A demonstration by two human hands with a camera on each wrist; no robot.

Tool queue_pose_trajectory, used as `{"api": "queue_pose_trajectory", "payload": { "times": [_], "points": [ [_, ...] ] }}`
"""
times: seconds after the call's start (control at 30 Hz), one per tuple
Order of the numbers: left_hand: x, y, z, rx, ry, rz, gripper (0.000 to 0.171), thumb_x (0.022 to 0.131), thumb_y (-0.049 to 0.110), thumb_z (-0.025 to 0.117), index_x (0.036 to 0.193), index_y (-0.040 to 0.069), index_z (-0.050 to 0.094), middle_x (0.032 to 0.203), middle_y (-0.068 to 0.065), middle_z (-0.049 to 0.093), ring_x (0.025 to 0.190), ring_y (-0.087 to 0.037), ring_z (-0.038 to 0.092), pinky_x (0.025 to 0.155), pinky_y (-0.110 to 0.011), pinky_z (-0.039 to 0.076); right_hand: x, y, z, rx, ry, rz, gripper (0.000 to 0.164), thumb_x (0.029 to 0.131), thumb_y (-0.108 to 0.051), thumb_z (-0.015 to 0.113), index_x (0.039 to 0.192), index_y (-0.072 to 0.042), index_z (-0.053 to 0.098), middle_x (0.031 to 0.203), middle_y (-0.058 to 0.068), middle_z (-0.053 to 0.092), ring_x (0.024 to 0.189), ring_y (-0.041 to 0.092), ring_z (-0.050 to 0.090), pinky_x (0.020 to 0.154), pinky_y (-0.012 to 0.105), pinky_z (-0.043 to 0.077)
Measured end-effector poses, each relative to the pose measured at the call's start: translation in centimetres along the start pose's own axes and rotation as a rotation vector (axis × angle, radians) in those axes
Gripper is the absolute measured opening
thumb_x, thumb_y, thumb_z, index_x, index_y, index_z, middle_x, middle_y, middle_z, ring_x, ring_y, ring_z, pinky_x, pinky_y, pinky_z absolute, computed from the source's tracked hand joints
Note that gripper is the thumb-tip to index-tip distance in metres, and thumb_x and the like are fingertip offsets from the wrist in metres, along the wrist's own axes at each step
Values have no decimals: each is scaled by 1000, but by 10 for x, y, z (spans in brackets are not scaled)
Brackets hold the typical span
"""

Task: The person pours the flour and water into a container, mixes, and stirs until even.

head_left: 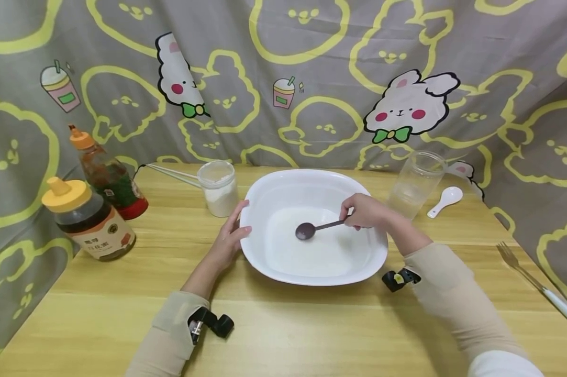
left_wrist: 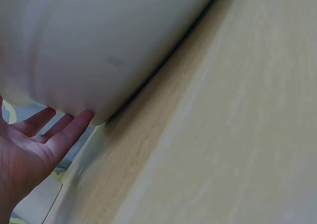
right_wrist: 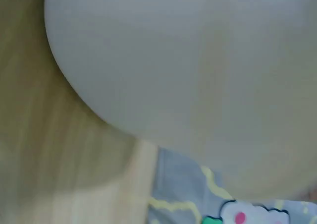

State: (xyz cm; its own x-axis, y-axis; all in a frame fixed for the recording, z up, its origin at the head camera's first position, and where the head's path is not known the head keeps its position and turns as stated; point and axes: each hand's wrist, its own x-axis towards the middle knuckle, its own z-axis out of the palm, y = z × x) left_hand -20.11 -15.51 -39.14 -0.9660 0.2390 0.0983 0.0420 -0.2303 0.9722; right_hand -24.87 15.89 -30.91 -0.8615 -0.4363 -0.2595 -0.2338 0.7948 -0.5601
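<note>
A white plastic basin (head_left: 311, 278) stands on the wooden table with a whitish layer (head_left: 307, 256) in its bottom; powder or liquid, I cannot tell. My right hand (head_left: 367, 210) reaches over the basin's right side and grips the handle of a dark brown spoon (head_left: 306, 231), whose bowl is over the white contents. At the left side, my left hand (head_left: 229, 238) holds the basin's rim. In the left wrist view that hand (left_wrist: 29, 154) has its fingertips on the basin's outer wall (left_wrist: 109, 50). The right wrist view shows only the basin's outside (right_wrist: 148, 60); the hand is hidden there.
Left of the basin stand a jar of white powder (head_left: 219, 199), pale chopsticks (head_left: 172, 174), a sauce bottle (head_left: 113, 183) and a yellow-capped honey jar (head_left: 97, 230). To the right are a clear glass jar (head_left: 415, 183), a white spoon (head_left: 448, 198) and a fork (head_left: 528, 272). A patterned curtain (head_left: 236, 31) hangs behind.
</note>
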Motion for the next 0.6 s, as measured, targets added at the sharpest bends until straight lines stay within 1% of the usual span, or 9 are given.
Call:
{"api": "queue_pose_trajectory", "payload": {
  "times": [0.1, 0.2, 0.3, 0.37, 0.47, 0.6],
  "points": [
    [1, -1, -1, 2, -2, 3, 62, 80, 9, 47, 136, 20, 24, 127, -21, 31, 105, -38, 38, 75, -44, 46, -8, 1, -9, -66, 28, 0, 10, 71, 4, 52, 77, -1, 60, 53, 4, 48, 46, 14, 43, 43, 23, 33],
    [1, -1, -1, 5, -4, 10, 62, 80, 8, 47, 136, 19, 24, 127, -21, 31, 105, -39, 38, 74, -43, 47, -11, 2, -13, -110, 91, 20, 12, 70, 5, 50, 76, -1, 59, 57, 5, 50, 48, 16, 45, 44, 24, 35],
    [1, -1, -1, 6, -3, 9, 62, 80, 7, 46, 136, 19, 24, 126, -22, 32, 105, -39, 38, 74, -43, 47, -6, 3, -11, -104, 149, 23, 13, 70, 5, 50, 77, -1, 60, 57, 4, 51, 48, 15, 46, 44, 24, 36],
    [1, -1, -1, 1, 1, 6, 62, 80, 6, 46, 136, 18, 24, 125, -23, 32, 104, -39, 38, 74, -44, 47, 0, 2, -5, -75, 164, 2, 13, 71, 4, 50, 78, -1, 60, 53, 4, 51, 47, 15, 47, 44, 24, 37],
    [1, -1, 0, -7, 4, 0, 63, 79, 6, 46, 136, 19, 23, 125, -23, 32, 104, -39, 38, 75, -46, 46, 8, 0, 6, 11, 135, -22, 11, 74, 1, 52, 81, -1, 60, 51, 3, 50, 46, 14, 45, 44, 24, 37],
    [1, 0, 1, -12, 1, 4, 63, 79, 7, 46, 137, 19, 22, 126, -23, 31, 106, -42, 36, 77, -48, 44, 11, -4, 16, 128, 14, -29, 11, 77, 0, 54, 86, 2, 61, 50, 4, 49, 42, 12, 37, 40, 22, 31]
  ]
}}
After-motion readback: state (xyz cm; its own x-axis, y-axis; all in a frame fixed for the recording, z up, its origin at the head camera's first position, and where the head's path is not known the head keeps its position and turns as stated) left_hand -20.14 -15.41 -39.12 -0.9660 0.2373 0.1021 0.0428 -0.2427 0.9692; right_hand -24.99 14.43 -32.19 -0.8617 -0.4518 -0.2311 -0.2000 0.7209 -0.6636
